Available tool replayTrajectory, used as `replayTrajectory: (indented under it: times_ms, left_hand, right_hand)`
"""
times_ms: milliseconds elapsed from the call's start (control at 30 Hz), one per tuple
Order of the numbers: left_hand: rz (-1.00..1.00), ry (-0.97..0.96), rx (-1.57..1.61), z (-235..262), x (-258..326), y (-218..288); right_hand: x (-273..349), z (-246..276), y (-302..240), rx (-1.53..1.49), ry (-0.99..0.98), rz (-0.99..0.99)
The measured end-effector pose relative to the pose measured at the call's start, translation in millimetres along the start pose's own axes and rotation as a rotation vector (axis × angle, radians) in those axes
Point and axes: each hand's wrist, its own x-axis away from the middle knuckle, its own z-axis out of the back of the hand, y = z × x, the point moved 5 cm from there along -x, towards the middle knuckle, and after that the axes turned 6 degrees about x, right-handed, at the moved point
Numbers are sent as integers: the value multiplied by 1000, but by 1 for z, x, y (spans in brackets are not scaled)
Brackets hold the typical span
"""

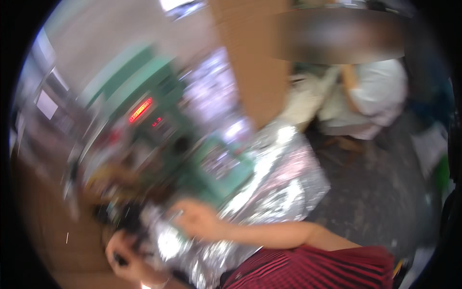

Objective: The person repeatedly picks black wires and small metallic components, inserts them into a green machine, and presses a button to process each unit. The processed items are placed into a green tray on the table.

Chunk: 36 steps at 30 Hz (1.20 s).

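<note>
— Listing hands first: what does each hold?

— Left hand (pixel 124 253): low in the blurred view, fingers curled round a small dark object (pixel 120 260); kind not legible. Right hand (pixel 199 220): laid on the foil (pixel 274 188), fingers bent; whether they pinch the foil or only press on it, I cannot tell.

— Foil, position?

— Crinkled silver sheet, spread from the lower middle up toward the right, draped beside and partly under the green machine (pixel 192 149). Right hand sits at its lower left part; left hand is just beside its lower edge.

— Machine, details?

— Green body, red lit display (pixel 140 110) on its upper left face. Motion blur hides the rest.

— Other entries?

— Red-and-black striped sleeve (pixel 317 267), on the right arm at the bottom. Brown cardboard panel (pixel 250 67), upright behind the foil. Second person (pixel 370 96) in white, seated on the dark floor (pixel 380 192) at upper right, well apart from both hands.

— Surface under the left hand?

— Brown, blurred; cannot be named.
</note>
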Motion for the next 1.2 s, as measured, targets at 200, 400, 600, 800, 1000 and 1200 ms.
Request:
replayTrajectory:
  times_ms: [200,400,600,800,1000,1200]
  left_hand:
    - [-43,-28,135,-1,14,13]
    - [67,-168,105,-3,2,-1]
    - [-185,-103,-110,-1,-6,-1]
    - [-60,-80,71,-19,-9,-2]
    - [132,13,76,-1,-12,-30]
    - [-85,-97,112,-16,14,-1]
  right_hand:
    - [1,0,16,53,-73,55]
    - [-4,-3,8,99,-62,19]
    - [1,-1,-2,253,85,231]
    - [-4,-9,12,257,105,230]
    - [0,-11,6,220,51,243]
    - [-3,-2,-5,-14,-35,-96]
